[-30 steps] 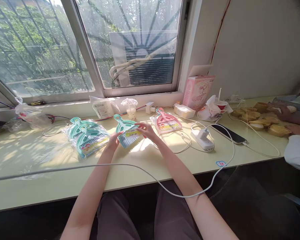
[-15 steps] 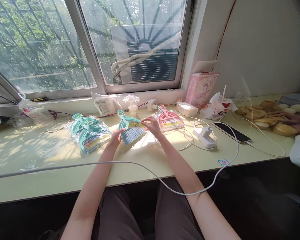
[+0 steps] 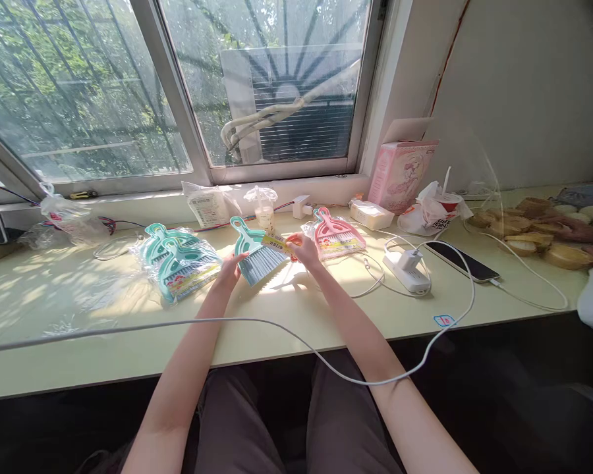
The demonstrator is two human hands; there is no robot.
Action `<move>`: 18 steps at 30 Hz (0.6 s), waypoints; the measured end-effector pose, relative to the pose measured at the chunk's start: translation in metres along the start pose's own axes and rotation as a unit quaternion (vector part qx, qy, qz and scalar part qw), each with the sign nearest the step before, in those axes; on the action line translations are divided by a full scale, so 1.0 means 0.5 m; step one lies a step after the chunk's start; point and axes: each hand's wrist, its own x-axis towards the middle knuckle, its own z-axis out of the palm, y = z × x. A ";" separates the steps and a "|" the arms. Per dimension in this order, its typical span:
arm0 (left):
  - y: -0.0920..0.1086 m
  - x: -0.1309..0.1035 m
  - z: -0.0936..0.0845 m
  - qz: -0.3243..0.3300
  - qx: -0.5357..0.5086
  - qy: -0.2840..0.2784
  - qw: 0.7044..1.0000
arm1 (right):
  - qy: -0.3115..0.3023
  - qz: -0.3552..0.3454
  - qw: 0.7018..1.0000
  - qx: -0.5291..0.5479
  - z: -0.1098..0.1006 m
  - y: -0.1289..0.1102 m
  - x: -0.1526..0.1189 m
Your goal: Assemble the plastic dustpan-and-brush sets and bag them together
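Observation:
My left hand [image 3: 232, 266] is closed on the edge of a teal hand brush [image 3: 261, 262] with grey bristles, its looped handle pointing up and away from me. Pinched in my right hand [image 3: 304, 251] is a yellow printed label card [image 3: 275, 243], which lies across the brush's right side. Whether a dustpan sits beneath the brush I cannot tell. Left of it lie several teal brush and dustpan sets [image 3: 180, 260] in clear plastic. Just behind my right hand rests a pink brush and dustpan set [image 3: 337, 234], also wrapped.
A white cable [image 3: 271, 329] crosses in front of my forearms. To the right are a power strip [image 3: 410, 273], a phone [image 3: 462, 262] and a pink box [image 3: 402, 172]. A drink cup [image 3: 265, 209] stands by the window. Another person's hand is among wooden-looking pieces [image 3: 528, 230] at far right.
My right hand has shifted slightly right and down, and the yellow label card has swung to a steeper tilt, baring more of the brush. My left hand stays in place.

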 end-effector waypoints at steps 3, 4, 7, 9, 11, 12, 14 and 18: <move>-0.003 0.003 -0.006 0.011 0.024 -0.012 1.000 | -0.016 -0.017 0.999 0.035 0.002 -0.001 -0.002; -0.005 0.005 -0.008 0.012 0.029 -0.015 0.999 | -0.023 -0.018 0.998 0.054 0.002 -0.002 -0.003; -0.010 0.011 -0.013 0.016 0.031 -0.014 0.999 | -0.046 -0.007 0.994 0.096 0.003 -0.005 -0.005; -0.012 0.014 -0.015 0.020 0.025 -0.007 0.999 | -0.043 -0.012 0.995 0.094 0.002 -0.005 -0.006; -0.012 0.015 -0.016 0.024 0.019 0.002 1.000 | -0.031 -0.020 0.996 0.082 -0.001 -0.005 -0.006; -0.012 0.015 -0.016 0.025 0.018 0.006 1.000 | -0.030 -0.019 0.996 0.084 -0.002 -0.005 -0.007; -0.010 0.015 -0.015 0.028 0.016 0.016 0.999 | -0.049 -0.002 0.993 0.112 -0.006 -0.007 -0.008; -0.009 0.015 -0.014 0.037 0.009 0.034 0.999 | -0.112 0.050 0.975 0.187 -0.008 -0.014 -0.014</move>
